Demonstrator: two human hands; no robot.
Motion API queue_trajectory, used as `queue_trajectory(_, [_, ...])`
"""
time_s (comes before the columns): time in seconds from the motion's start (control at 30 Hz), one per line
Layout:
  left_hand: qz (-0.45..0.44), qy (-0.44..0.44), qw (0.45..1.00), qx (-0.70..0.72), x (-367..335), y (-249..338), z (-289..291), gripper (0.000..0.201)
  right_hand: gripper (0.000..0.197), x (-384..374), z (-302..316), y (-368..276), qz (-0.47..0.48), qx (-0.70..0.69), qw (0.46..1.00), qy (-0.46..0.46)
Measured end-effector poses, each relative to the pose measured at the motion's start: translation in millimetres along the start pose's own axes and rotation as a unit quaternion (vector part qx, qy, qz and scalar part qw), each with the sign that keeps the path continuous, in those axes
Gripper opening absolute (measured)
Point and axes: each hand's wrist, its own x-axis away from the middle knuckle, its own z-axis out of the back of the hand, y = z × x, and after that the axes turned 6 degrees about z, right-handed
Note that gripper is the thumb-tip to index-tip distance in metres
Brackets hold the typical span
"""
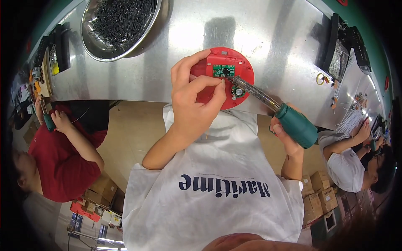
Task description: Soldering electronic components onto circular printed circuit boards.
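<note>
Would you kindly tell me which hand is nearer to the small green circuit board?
Left. The left hand is close by, to the lower left of the circuit board; the right hand is farther off, lower right, gripping the green-handled tool.

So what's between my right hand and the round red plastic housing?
In the head view, the slim metal barrel of the green-handled tool in your right hand spans that stretch, its tip over the red housing.

Shiny metal workbench (184,37) across top of frame; beige floor (134,129) below; cardboard boxes (328,198) stacked lower right; strip lights (109,240) lower left.
</note>
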Motion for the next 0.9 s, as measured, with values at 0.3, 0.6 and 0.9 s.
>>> queue_trajectory(0.3, [-0.006, -0.003, 1.000, -0.017, 1, 1, 1, 0.010, 0.019, -3, 1, 1, 0.103, 0.130, 0.986, -0.022])
queue_trajectory(0.6, [0.004, -0.010, 1.000, -0.016, -1, 3, 2, 0.009, 0.022, 2, 5, 4, 0.108, 0.069, 0.992, -0.010])
queue_trajectory(0.9, [0.030, -0.027, 0.999, -0.011, -3, 6, 3, 0.007, 0.043, 28, 11, 23, 0.001, -0.089, 0.994, 0.060])
